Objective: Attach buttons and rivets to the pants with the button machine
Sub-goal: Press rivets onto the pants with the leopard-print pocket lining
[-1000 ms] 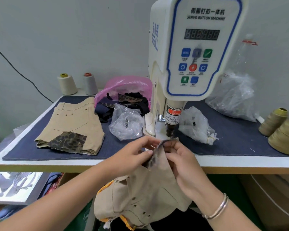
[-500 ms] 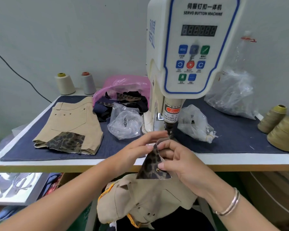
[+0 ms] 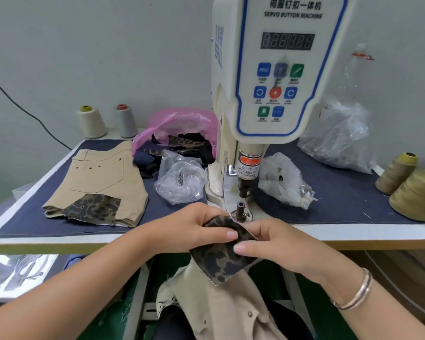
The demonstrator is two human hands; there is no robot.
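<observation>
Khaki pants [image 3: 228, 307] hang off the table's front edge, with a leopard-print flap [image 3: 219, 261] turned up toward me. My left hand [image 3: 194, 229] pinches the flap's upper left part. My right hand [image 3: 277, 244] pinches its right side, thumb on top. The flap's top edge lies just in front of the lower die post [image 3: 240, 209] of the white servo button machine [image 3: 277, 69]. The machine's punch [image 3: 244, 187] stands raised above the post.
A finished khaki pair [image 3: 103, 182] lies on the left of the navy table mat [image 3: 349, 197]. Clear bags of hardware [image 3: 182, 180] [image 3: 282, 180] flank the machine, a pink bag of scraps [image 3: 182, 128] sits behind. Thread cones [image 3: 398, 173] stand at right and back left.
Both hands drew the flap back from under the punch and lowered it toward me, baring the lower die post. The leopard side has turned to face up.
</observation>
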